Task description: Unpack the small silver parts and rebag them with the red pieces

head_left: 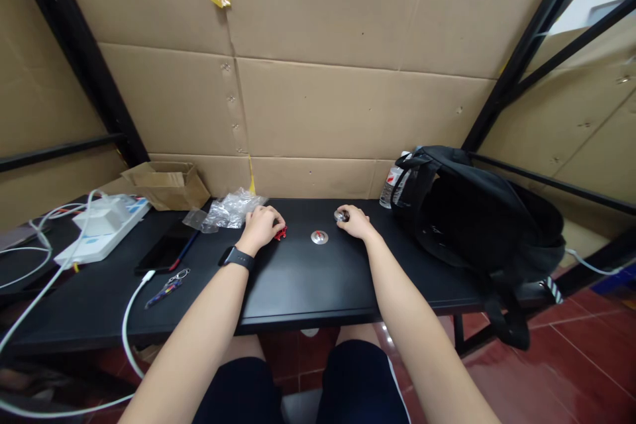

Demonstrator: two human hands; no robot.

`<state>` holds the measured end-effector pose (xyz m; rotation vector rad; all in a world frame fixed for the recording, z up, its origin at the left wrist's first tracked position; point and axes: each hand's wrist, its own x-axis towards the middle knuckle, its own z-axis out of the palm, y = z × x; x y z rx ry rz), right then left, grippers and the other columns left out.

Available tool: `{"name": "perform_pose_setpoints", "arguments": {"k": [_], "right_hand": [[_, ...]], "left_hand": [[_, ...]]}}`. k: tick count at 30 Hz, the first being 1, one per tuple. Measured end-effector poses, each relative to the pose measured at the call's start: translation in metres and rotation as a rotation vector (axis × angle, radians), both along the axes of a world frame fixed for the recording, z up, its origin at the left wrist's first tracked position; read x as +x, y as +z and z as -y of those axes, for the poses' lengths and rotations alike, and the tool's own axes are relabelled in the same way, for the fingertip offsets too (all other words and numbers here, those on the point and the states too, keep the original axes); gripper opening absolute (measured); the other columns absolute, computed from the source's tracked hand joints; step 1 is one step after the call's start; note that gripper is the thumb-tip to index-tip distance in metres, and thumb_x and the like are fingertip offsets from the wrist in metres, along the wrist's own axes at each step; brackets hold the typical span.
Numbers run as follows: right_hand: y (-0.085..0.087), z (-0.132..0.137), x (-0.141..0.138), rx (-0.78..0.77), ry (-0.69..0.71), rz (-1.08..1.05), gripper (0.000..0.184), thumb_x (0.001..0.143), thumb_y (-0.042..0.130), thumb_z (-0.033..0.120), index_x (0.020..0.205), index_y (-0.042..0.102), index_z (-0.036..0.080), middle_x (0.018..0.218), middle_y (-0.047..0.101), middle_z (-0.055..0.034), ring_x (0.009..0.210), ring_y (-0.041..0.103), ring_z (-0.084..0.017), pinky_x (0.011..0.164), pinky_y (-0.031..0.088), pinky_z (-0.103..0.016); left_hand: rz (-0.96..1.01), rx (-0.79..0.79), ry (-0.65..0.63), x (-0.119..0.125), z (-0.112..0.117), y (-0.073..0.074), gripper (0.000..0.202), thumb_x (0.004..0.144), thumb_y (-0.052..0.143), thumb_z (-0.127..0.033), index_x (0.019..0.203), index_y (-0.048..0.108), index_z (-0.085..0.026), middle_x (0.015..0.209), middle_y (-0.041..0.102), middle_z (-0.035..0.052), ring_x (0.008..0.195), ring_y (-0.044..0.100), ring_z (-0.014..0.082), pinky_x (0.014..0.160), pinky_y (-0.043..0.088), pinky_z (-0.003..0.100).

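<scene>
Half closed, left hand (261, 226) touches red piece (281, 233).

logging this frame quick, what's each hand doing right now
Left hand: curled, fingertips at a small red piece; a grip cannot be told.
Right hand: closed, pinching a small shiny piece.

2 hands (259, 228) (354, 220), 1 red pc (281, 234), 1 metal disc (318, 236), 1 metal knob (342, 215), 1 backpack (472, 218).
</scene>
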<state>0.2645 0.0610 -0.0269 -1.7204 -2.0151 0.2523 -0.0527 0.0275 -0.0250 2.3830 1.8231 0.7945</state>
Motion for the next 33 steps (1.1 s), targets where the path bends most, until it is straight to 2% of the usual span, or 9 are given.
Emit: {"name": "perform_pose_setpoints", "arguments": {"k": [5, 9, 13, 15, 19, 23, 28, 33], "right_hand": [[0.0, -0.002, 0.0, 0.029, -0.051, -0.045, 0.034, 0.081, 0.07, 0.029, 0.115, 0.067, 0.03, 0.122, 0.07, -0.0048, 0.116, 0.06, -0.028, 0.092, 0.042, -0.041], [0.001, -0.002, 0.001, 0.058, -0.043, -0.066, 0.024, 0.079, 0.073, 0.027, 0.103, 0.07, 0.03, 0.108, 0.075, -0.0004, 0.107, 0.064, -0.024, 0.092, 0.042, -0.039], [0.0, -0.005, 0.002, 0.097, -0.055, -0.082, 0.024, 0.076, 0.075, 0.025, 0.1, 0.072, 0.03, 0.106, 0.075, -0.0004, 0.106, 0.064, -0.025, 0.093, 0.042, -0.041], [0.0, -0.007, 0.001, 0.132, -0.028, -0.155, 0.025, 0.075, 0.074, 0.025, 0.099, 0.072, 0.028, 0.104, 0.075, -0.0012, 0.102, 0.065, -0.023, 0.092, 0.044, -0.039], [0.002, -0.003, -0.012, 0.188, 0.123, -0.476, 0.029, 0.075, 0.074, 0.032, 0.102, 0.071, 0.022, 0.102, 0.075, -0.004, 0.087, 0.064, -0.019, 0.083, 0.049, -0.033], [0.011, 0.017, -0.042, 0.188, 0.301, -0.791, 0.041, 0.075, 0.076, 0.041, 0.111, 0.069, 0.022, 0.117, 0.072, -0.0067, 0.092, 0.063, -0.019, 0.081, 0.051, -0.032], [0.016, 0.041, -0.078, 0.133, 0.469, -0.953, 0.041, 0.074, 0.081, 0.039, 0.111, 0.07, 0.024, 0.124, 0.07, -0.0076, 0.094, 0.062, -0.019, 0.065, 0.047, -0.026], [0.009, 0.04, -0.089, 0.102, 0.49, -0.996, 0.042, 0.072, 0.082, 0.038, 0.11, 0.07, 0.024, 0.123, 0.07, -0.0076, 0.095, 0.062, -0.019, 0.063, 0.047, -0.025]], "left_hand": [[0.116, 0.035, -0.016, 0.007, 0.003, 0.008, 0.018, 0.093, 0.055, -0.035, 0.091, 0.071, -0.027, 0.101, 0.076, 0.0039, 0.105, 0.062, 0.0279, 0.092, 0.04, 0.041], [0.259, 0.016, -0.108, 0.015, 0.01, 0.015, 0.019, 0.091, 0.058, -0.04, 0.092, 0.071, -0.026, 0.094, 0.077, -0.0004, 0.079, 0.069, 0.0196, 0.083, 0.046, 0.032], [0.365, 0.004, -0.147, 0.024, 0.016, 0.017, 0.021, 0.087, 0.064, -0.043, 0.094, 0.073, -0.025, 0.091, 0.078, -0.0025, 0.054, 0.065, 0.0137, 0.081, 0.05, 0.032], [0.41, 0.029, -0.161, 0.029, 0.018, 0.016, 0.022, 0.086, 0.066, -0.042, 0.099, 0.074, -0.026, 0.094, 0.079, -0.002, 0.058, 0.067, 0.015, 0.083, 0.051, 0.033], [0.429, 0.069, -0.162, 0.036, 0.017, 0.014, 0.018, 0.087, 0.066, -0.039, 0.096, 0.077, -0.027, 0.098, 0.079, -0.0004, 0.085, 0.073, 0.0217, 0.09, 0.051, 0.034], [0.52, 0.114, -0.15, 0.041, 0.014, 0.01, 0.018, 0.089, 0.064, -0.038, 0.094, 0.076, -0.026, 0.102, 0.077, 0.0012, 0.098, 0.07, 0.0226, 0.097, 0.05, 0.036], [0.647, 0.181, -0.191, 0.046, 0.007, 0.006, 0.021, 0.091, 0.063, -0.039, 0.094, 0.074, -0.021, 0.108, 0.07, 0.0063, 0.106, 0.065, 0.0222, 0.101, 0.049, 0.035], [0.716, 0.171, -0.21, 0.054, 0.008, 0.005, 0.021, 0.091, 0.062, -0.038, 0.095, 0.072, -0.019, 0.107, 0.067, 0.0077, 0.105, 0.064, 0.0221, 0.099, 0.049, 0.035]]}}
